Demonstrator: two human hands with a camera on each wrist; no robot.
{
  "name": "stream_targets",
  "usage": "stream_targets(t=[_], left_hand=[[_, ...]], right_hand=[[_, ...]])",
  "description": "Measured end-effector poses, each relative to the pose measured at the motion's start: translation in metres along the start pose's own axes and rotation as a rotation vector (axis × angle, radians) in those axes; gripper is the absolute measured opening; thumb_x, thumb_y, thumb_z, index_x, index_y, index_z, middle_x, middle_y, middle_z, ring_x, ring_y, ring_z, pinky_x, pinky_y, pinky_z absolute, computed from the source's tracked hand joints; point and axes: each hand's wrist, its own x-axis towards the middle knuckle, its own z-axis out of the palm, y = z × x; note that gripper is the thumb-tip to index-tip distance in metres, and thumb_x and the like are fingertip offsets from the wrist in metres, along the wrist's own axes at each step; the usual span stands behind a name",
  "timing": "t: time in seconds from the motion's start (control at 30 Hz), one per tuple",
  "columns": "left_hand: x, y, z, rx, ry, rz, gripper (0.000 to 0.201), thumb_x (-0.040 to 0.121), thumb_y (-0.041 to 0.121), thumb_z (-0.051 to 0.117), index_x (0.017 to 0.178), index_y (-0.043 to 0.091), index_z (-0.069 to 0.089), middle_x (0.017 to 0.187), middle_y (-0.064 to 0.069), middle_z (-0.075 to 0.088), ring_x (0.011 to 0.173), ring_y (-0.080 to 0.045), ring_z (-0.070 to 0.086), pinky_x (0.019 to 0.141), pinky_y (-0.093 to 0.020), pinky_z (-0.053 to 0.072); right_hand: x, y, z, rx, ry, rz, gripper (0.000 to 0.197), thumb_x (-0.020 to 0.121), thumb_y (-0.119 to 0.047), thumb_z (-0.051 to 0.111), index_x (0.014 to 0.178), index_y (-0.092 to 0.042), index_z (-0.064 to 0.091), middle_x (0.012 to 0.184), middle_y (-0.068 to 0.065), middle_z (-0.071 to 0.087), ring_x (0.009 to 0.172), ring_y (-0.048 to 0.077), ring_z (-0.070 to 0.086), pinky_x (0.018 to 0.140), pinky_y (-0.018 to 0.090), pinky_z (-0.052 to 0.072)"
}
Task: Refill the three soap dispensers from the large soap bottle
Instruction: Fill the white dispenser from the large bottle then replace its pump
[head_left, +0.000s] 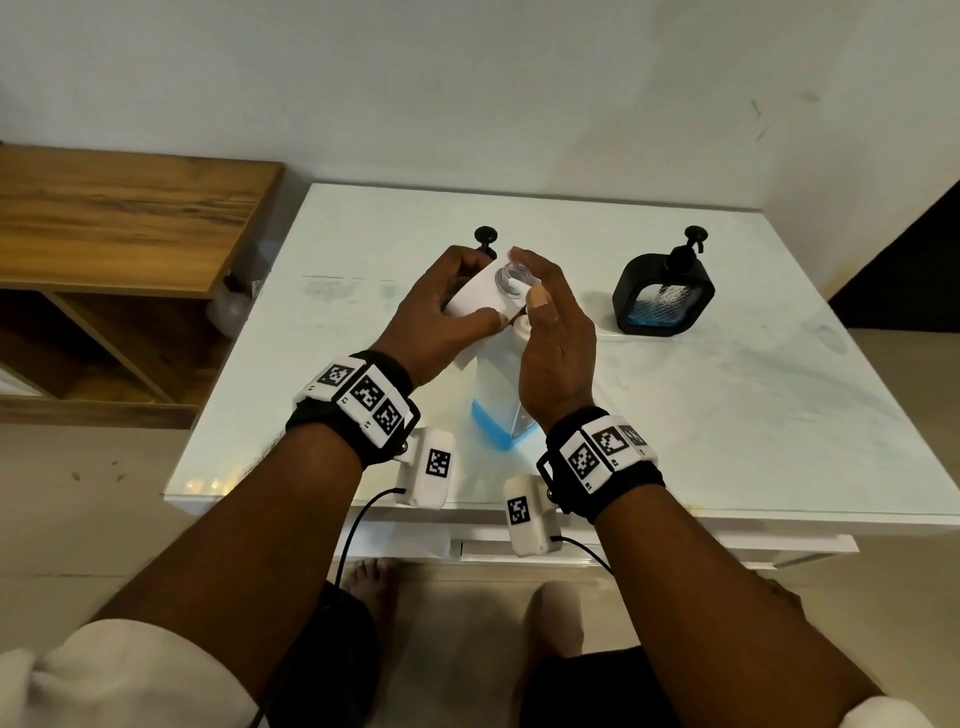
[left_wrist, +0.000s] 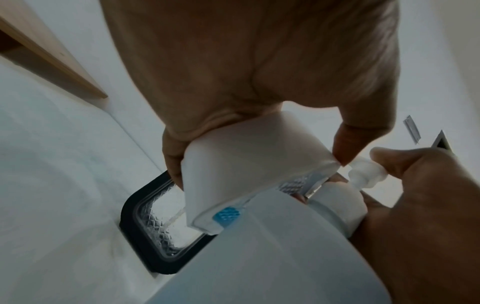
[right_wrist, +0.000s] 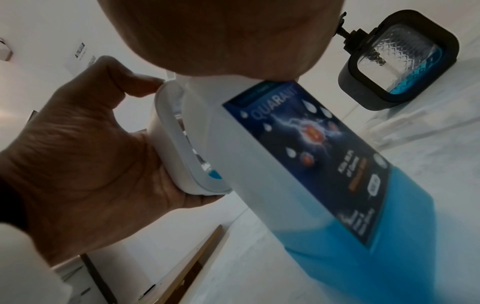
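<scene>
My left hand (head_left: 467, 291) grips a white-framed soap dispenser (head_left: 480, 291) with no pump on it, tilted in the air over the table's middle. My right hand (head_left: 527, 275) pinches its clear open neck (left_wrist: 369, 172) between thumb and forefinger. Just below stands the large soap bottle (head_left: 498, 395), with blue soap in its bottom part and a dark label (right_wrist: 306, 156). Its white cap (left_wrist: 337, 205) lies against my right palm. A little blue soap shows in the white dispenser (right_wrist: 171, 144).
A black dispenser (head_left: 662, 299) with pump and some blue soap stands to the right on the white table (head_left: 727, 415). A second black dispenser (left_wrist: 145, 222) stands behind my left hand, only its pump (head_left: 485, 236) showing from above. A wooden shelf (head_left: 119, 218) flanks the table's left.
</scene>
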Motion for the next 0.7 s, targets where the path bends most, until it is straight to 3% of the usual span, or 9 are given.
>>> stream_targets(t=[0.17, 0.3, 0.43, 0.6, 0.7], left_hand=[[0.001, -0.001, -0.004, -0.034, -0.005, -0.008, 0.046, 0.077, 0.019, 0.075, 0.119, 0.015, 0.057, 0.107, 0.005, 0.070, 0.096, -0.010, 0.067, 0.080, -0.029, 0.058], [-0.001, -0.002, -0.006, -0.058, -0.054, -0.008, 0.059, 0.076, 0.007, 0.085, 0.126, 0.012, 0.054, 0.115, 0.002, 0.068, 0.101, -0.010, 0.066, 0.082, -0.030, 0.059], [-0.001, -0.003, -0.006, 0.006, -0.019, 0.015, 0.059, 0.071, 0.013, 0.082, 0.124, 0.017, 0.056, 0.113, 0.006, 0.067, 0.099, -0.006, 0.065, 0.077, -0.023, 0.056], [0.001, -0.003, -0.006, 0.055, 0.055, 0.019, 0.048, 0.076, 0.017, 0.082, 0.117, 0.022, 0.059, 0.108, 0.011, 0.067, 0.094, 0.003, 0.064, 0.074, -0.013, 0.053], [0.003, -0.009, -0.009, 0.096, 0.094, 0.005, 0.041, 0.081, 0.012, 0.082, 0.111, 0.027, 0.057, 0.103, 0.016, 0.065, 0.088, 0.012, 0.062, 0.070, -0.008, 0.049]], right_hand=[[-0.001, -0.003, -0.002, -0.018, -0.018, 0.003, 0.060, 0.096, -0.056, 0.036, 0.135, -0.019, 0.064, 0.131, -0.004, 0.069, 0.124, 0.009, 0.062, 0.104, 0.032, 0.049], [-0.004, -0.002, -0.003, -0.085, -0.019, -0.038, 0.058, 0.097, -0.054, 0.040, 0.136, -0.018, 0.063, 0.129, -0.009, 0.068, 0.122, 0.006, 0.063, 0.101, 0.029, 0.050], [-0.005, -0.003, -0.003, -0.114, -0.056, -0.017, 0.061, 0.096, -0.058, 0.042, 0.139, -0.019, 0.060, 0.133, -0.004, 0.068, 0.125, 0.010, 0.062, 0.105, 0.039, 0.050], [-0.001, 0.004, -0.008, -0.108, -0.159, 0.035, 0.060, 0.094, -0.057, 0.056, 0.142, -0.021, 0.057, 0.139, -0.007, 0.063, 0.131, 0.014, 0.057, 0.109, 0.049, 0.047], [-0.001, 0.003, -0.016, -0.146, -0.234, 0.092, 0.068, 0.090, -0.058, 0.063, 0.147, -0.023, 0.051, 0.147, -0.009, 0.056, 0.136, 0.011, 0.052, 0.114, 0.047, 0.044]])
